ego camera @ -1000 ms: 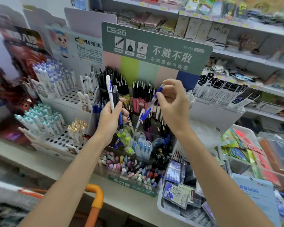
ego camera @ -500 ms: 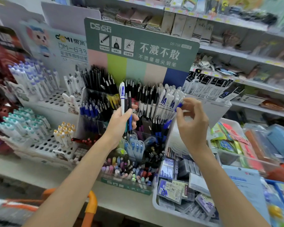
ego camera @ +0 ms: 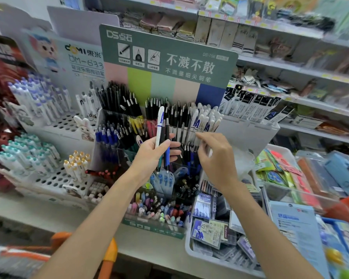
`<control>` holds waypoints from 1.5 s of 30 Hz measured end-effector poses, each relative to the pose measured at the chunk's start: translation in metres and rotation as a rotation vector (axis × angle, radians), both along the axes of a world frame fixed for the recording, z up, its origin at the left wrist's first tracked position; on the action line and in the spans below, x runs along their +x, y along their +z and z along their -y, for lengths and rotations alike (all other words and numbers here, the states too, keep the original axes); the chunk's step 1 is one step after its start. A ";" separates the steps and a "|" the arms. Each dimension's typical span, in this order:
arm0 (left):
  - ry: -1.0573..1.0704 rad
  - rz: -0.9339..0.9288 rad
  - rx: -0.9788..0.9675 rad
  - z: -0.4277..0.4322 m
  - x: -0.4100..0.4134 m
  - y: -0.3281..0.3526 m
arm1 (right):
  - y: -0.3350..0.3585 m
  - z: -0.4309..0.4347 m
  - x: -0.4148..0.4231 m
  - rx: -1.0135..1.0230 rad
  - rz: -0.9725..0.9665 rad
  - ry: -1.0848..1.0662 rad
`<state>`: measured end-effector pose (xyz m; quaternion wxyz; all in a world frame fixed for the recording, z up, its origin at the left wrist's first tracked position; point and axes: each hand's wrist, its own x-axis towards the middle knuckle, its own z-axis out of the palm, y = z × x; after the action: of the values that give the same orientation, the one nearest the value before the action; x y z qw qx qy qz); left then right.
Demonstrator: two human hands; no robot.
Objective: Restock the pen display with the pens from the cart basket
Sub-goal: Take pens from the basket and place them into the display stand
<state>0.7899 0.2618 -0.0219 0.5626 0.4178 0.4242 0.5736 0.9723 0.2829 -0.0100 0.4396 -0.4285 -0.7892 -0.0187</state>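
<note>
the big shelves (ego camera: 290,63) at the back are full of shop things. in front of them, on the tabletop (ego camera: 48,216), stands the pen display (ego camera: 141,81) with its green sign. it is packed with black, blue and white pens. a grey tray (ego camera: 191,252) of small packs sits just beside it on the right. the orange cart handle (ego camera: 109,256) pokes up at the bottom. the basket itself is too blurry to make out.

the left hand (ego camera: 153,156) is in front of the display. its fingers (ego camera: 172,146) are curled round a small bunch of pens (ego camera: 160,127), one white, one black and one blue, held upright.

the right hand (ego camera: 218,162) is by the slot of white pens (ego camera: 204,121). half a second ago it pinched a pen with a blue end there. now its fingers (ego camera: 201,135) are loosely bent and i see no pen in them. i think that pen has gone into the slot. so one more pen is put away, and the bunch in the left hand comes next.
</note>
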 end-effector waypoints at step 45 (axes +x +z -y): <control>-0.016 -0.204 0.147 -0.002 -0.044 0.022 | 0.061 -0.027 -0.097 -0.327 -0.333 0.295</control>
<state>0.7462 0.2635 -0.0001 0.4890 0.5174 0.4327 0.5531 0.8750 0.3097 0.0515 0.4864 -0.3713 -0.7524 0.2438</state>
